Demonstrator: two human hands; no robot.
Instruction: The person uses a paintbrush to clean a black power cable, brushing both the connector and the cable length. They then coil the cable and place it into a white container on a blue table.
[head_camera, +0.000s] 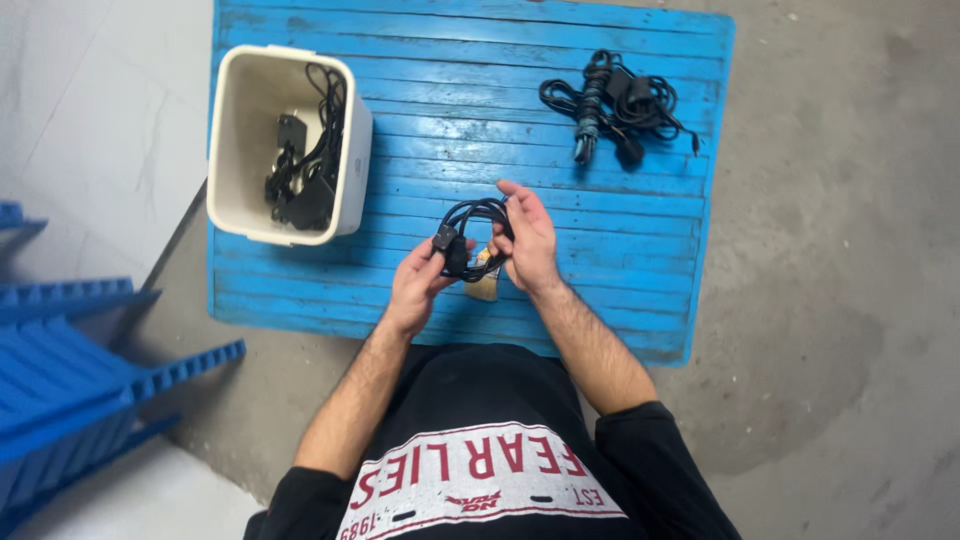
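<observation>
Both my hands hold a coiled black cable (468, 214) above a blue plastic pallet (560, 170). My left hand (418, 280) grips the cable's black plug end from below. My right hand (528, 240) closes on the loops from the right side. A small tan object (483, 283) lies on the pallet just under my hands, partly hidden. A white plastic bin (232, 140) stands at the pallet's left, with black cables and adapters (305, 165) inside. A loose bundle of black cables and a power adapter (615, 105) lies at the pallet's far right.
Grey concrete floor (830, 280) surrounds the pallet on the right. More blue pallets (70, 370) are stacked at the lower left beside a light floor area.
</observation>
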